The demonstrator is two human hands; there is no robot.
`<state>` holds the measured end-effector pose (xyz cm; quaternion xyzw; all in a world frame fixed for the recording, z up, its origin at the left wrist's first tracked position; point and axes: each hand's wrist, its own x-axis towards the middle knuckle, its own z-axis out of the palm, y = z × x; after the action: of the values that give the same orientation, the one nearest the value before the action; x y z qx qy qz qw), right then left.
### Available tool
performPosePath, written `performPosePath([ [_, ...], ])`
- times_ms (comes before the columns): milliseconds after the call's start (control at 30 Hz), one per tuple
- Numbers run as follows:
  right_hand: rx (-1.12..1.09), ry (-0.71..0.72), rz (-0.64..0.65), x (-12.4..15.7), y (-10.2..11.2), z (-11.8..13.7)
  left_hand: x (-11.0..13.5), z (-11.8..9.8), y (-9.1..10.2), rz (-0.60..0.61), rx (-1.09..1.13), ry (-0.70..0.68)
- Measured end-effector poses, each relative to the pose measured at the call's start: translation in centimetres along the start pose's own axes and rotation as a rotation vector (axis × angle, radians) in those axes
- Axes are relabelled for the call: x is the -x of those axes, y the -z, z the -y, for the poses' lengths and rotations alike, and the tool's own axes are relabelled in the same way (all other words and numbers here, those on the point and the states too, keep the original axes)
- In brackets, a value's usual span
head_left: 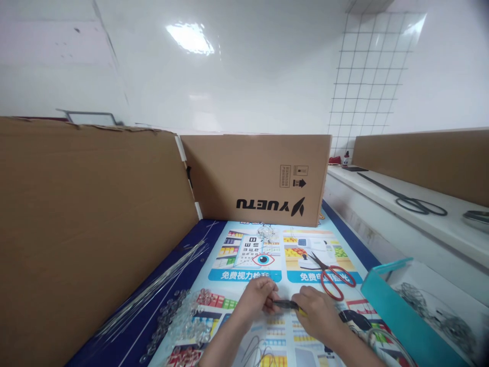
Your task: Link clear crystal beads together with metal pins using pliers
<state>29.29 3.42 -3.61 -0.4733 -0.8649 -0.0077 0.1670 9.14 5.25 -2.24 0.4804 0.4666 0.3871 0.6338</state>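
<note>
Near the front middle of the table, my right hand (317, 312) is closed round a pair of pliers (286, 304) with dark jaws and a bit of yellow handle showing. Their jaws point left, reaching the fingertips of my left hand (260, 298). Those left fingers are pinched together; whatever is in them is too small to make out. Below the hands lie thin bent wires (257, 351). Red-handled scissors (331, 275) rest beyond my right hand. To the left is a spread of clear beads (191, 318), and farther beyond the hands sits a small clear, wiry piece (266, 233).
A bundle of straight wires (160, 285) lies along the left. At right, a turquoise box (405, 316) holds coiled wire pieces. Cardboard panels (252, 173) wall off the back and left. Large dark scissors (416, 204) lie on the white ledge (385, 199).
</note>
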Motion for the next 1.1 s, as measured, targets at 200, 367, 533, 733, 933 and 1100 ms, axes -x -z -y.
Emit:
performPosePath([
  [200, -0.001, -0.003, -0.002, 0.0, -0.2, -0.2, 0.1, 0.3, 0.0, 0.008, -0.006, -0.006],
  [367, -0.035, 0.04, -0.032, 0.0, -0.2, -0.5, 0.2, -0.4, 1.4, 0.065, -0.203, -0.017],
  [533, -0.133, 0.009, -0.102, 0.1, -0.3, -0.5, 0.1, -0.8, 3.3, 0.038, -0.358, -0.001],
  [733, -0.187, -0.062, -0.187, 0.0, -1.0, -0.5, 1.0, -0.1, 2.6, 0.162, -0.475, 0.078],
  [933, -0.231, -0.132, -0.23, -0.1, -1.1, -0.4, 1.3, 0.1, 0.5, 0.141, -0.605, -0.114],
  [1100, -0.241, -0.158, -0.233, -0.2, -1.2, -0.4, 1.5, 0.0, -0.9, 0.163, -0.81, -0.292],
])
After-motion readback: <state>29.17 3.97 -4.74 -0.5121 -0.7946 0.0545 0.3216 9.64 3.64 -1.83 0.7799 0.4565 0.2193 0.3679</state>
